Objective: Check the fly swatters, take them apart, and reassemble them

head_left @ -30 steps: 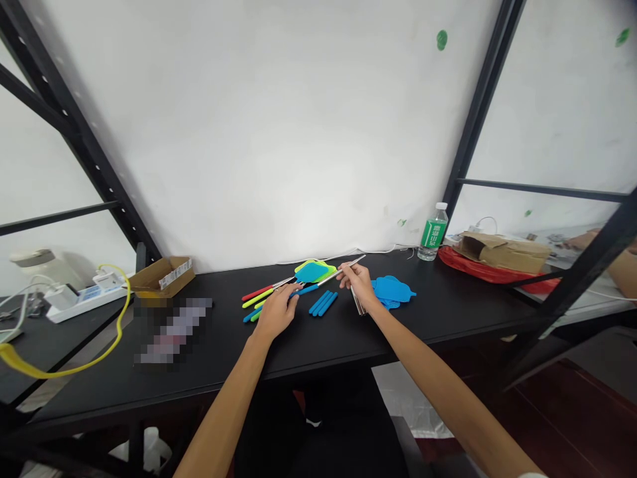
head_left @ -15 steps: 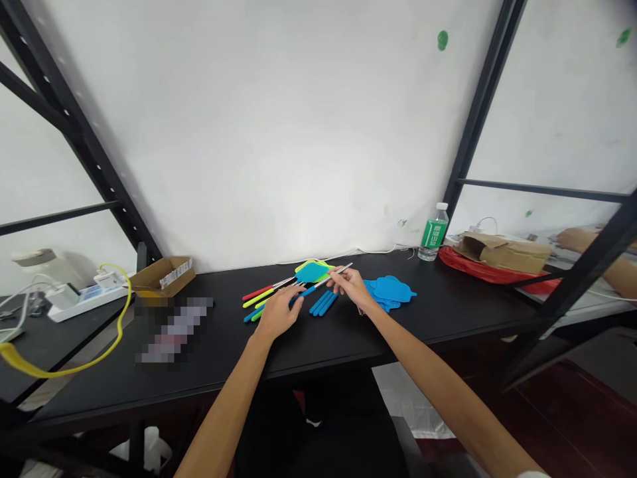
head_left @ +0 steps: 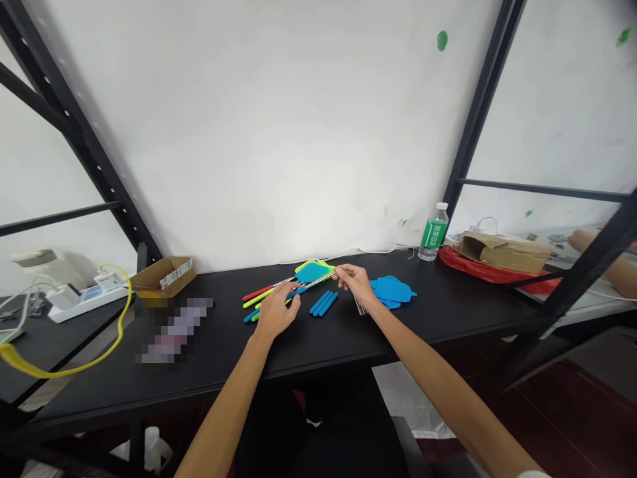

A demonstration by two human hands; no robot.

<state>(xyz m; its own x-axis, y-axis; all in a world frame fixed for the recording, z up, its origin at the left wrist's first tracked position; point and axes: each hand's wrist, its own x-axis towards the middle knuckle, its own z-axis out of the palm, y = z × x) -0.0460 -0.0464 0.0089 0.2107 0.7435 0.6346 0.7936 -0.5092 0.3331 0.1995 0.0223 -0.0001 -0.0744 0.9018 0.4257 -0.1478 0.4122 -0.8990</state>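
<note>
My left hand [head_left: 279, 307] is closed around the blue handle of a thin metal rod [head_left: 318, 281], which slants up to the right. At the rod's far end, my right hand [head_left: 353, 284] pinches the metal between thumb and fingers. Behind them lie a blue flat leaf-shaped head [head_left: 312, 271] and yellow-green ones. Red, yellow, green and blue handles with metal shafts, such as the red handle [head_left: 253, 294], stick out left of my left hand. Loose blue handles [head_left: 323, 303] rest between my hands. Metal rods [head_left: 359, 307] show partly under my right hand, beside a pile of blue flat heads [head_left: 393, 289].
A water bottle [head_left: 434, 232] stands at the back right, near a cardboard box [head_left: 502, 252] on red plastic [head_left: 458, 262]. An open small carton [head_left: 164, 279], a power strip [head_left: 89, 299] and a yellow cable [head_left: 122, 318] are at left. Another person's arm [head_left: 604, 255] shows far right.
The rod's metal end has tipped lower, and my right hand has shifted slightly right and down along it. My left hand has barely moved. The other person's arm has moved right.
</note>
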